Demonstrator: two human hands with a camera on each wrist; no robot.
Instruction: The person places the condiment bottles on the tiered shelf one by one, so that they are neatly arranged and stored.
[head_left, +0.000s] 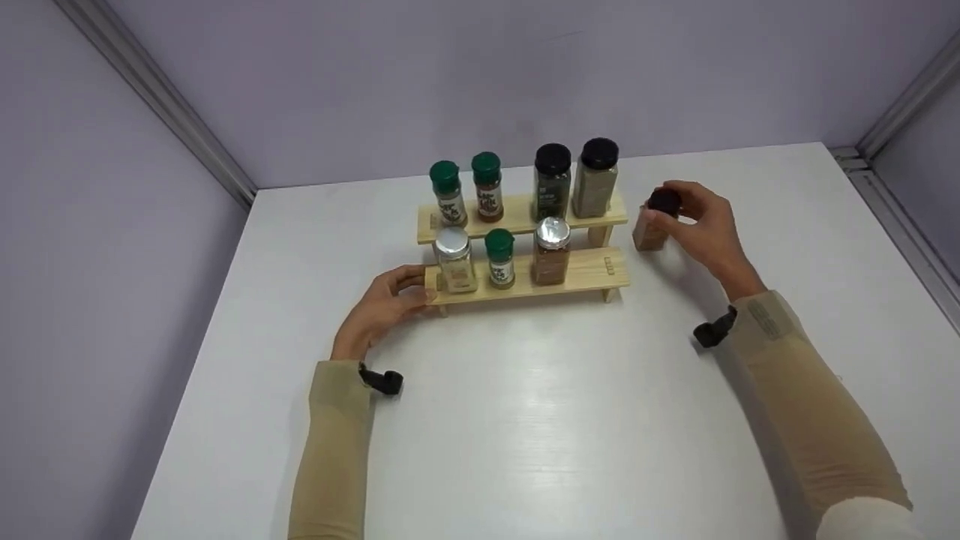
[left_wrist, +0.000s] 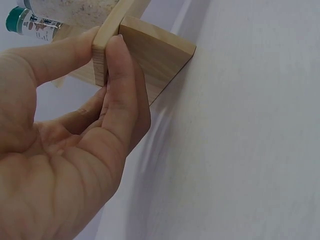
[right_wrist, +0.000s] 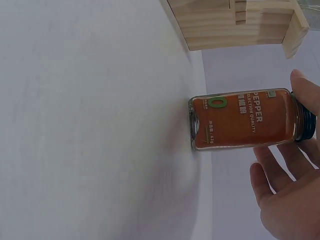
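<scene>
My right hand [head_left: 709,229] holds a glass pepper jar [right_wrist: 245,120] by its black cap, to the right of a two-tier wooden spice rack [head_left: 589,276]. Orange-red powder fills the jar, and its base is close over the white table. With thumb and fingers, my left hand [head_left: 384,306] pinches the left end of the rack's lower board [left_wrist: 101,62]. On that lower tier stand a silver-capped jar [head_left: 457,270], a small green-capped jar [head_left: 501,270] and another silver-capped jar [head_left: 551,262] of reddish-brown powder.
Along the upper tier stand two green-capped jars, one pale [head_left: 451,208] and one red [head_left: 489,201], then a dark black-capped jar [head_left: 552,196] and a beige black-capped jar [head_left: 595,191]. Pale walls [head_left: 375,82] enclose the white table [head_left: 495,420] at the back and sides.
</scene>
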